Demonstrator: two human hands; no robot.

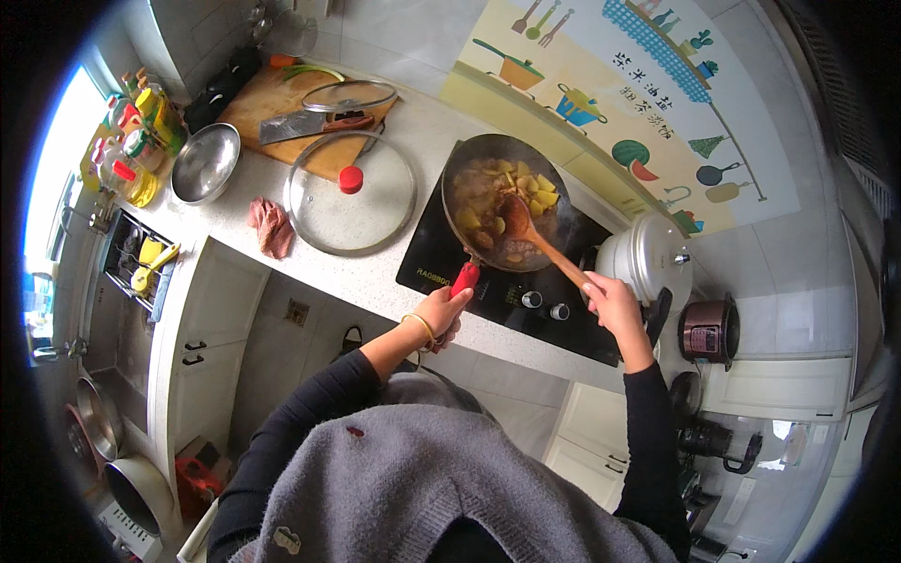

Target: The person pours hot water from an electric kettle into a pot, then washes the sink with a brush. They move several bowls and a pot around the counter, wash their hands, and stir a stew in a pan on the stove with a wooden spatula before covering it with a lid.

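A steaming wok (pixel 457 204) stands on the black glass cooktop (pixel 422 243) with potato chunks (pixel 540 193) and brown pieces in sauce inside. My left hand (pixel 443 314) is closed around the wok's red handle (pixel 465 279). In my right hand (pixel 611 301) is the handle of a wooden spoon (pixel 519 222), whose bowl rests among the food. Left of the cooktop, a glass lid with a red knob (pixel 350 180) lies partly over a wooden cutting board (pixel 246 105). A cleaver (pixel 292 127) and a smaller glass lid (pixel 350 96) are on that board.
A pressure cooker (pixel 633 257) stands close to the cooktop's right side. On the left counter are a pink cloth (pixel 269 226), a metal bowl (pixel 206 163) and several bottles (pixel 141 141). A sink (pixel 123 338) lies at far left. A brown electric cooker (pixel 707 331) is at right.
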